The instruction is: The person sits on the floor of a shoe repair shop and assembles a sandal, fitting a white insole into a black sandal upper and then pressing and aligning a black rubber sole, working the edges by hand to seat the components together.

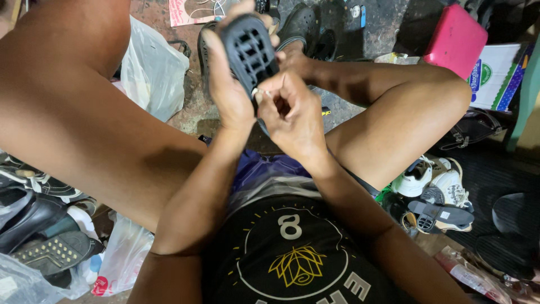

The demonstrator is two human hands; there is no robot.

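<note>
I am in the middle of hand work on a black shoe sole (249,52), held up over my lap between my raised knees. My left hand (225,84) wraps the sole from its left edge, fingers closed around it so the underside faces me. My right hand (292,112) sits just below and to the right of the sole, fingers pinched shut on something pale and small at the sole's lower edge; it looks like a thread or a needle end, but it is too small for me to tell which. I judge the step to be stitching or working that lower rim, and the next move calls for a steady left grip and a short, controlled pull or push with the right, keeping the pinch tight.

The sole itself is black, rubbery-looking, with a grid of deep square recesses in its tread and a rounded outline. Its far end is partly hidden by my left fingertips.

On the floor to my right lie white sneakers (433,180) and a dark sandal (441,215); further off stands a pink box (457,38). A white plastic bag (152,67) lies to my left.
</note>
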